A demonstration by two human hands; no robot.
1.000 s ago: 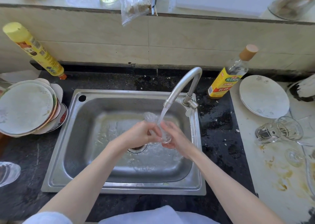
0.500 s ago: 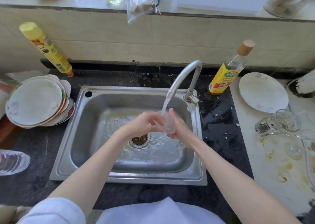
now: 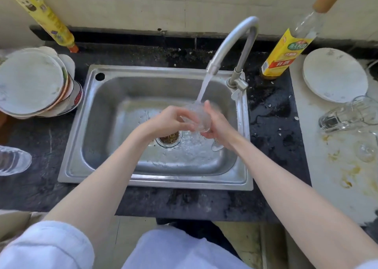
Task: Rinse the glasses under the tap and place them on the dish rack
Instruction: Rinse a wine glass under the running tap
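A clear glass (image 3: 199, 117) sits between both hands over the steel sink (image 3: 106, 96), directly under the stream from the running tap (image 3: 231, 41). My left hand (image 3: 169, 121) grips its left side and my right hand (image 3: 216, 125) cups its right side. Water splashes around the drain (image 3: 168, 138) below. Two more clear glasses (image 3: 345, 115) lie tipped on the white board at the right, beside a small stemmed glass (image 3: 366, 148). A ribbed clear glass (image 3: 13, 160) lies on the dark counter at the far left.
A stack of plates (image 3: 32, 84) stands left of the sink. A white plate (image 3: 335, 76) and a yellow-labelled bottle (image 3: 286, 51) are at the right back. A yellow tube (image 3: 44, 17) leans on the wall at the left. The white board (image 3: 337, 182) is stained.
The camera has tilted down and closer to the sink. Both hands stay on the glass under the stream, turning it slightly.
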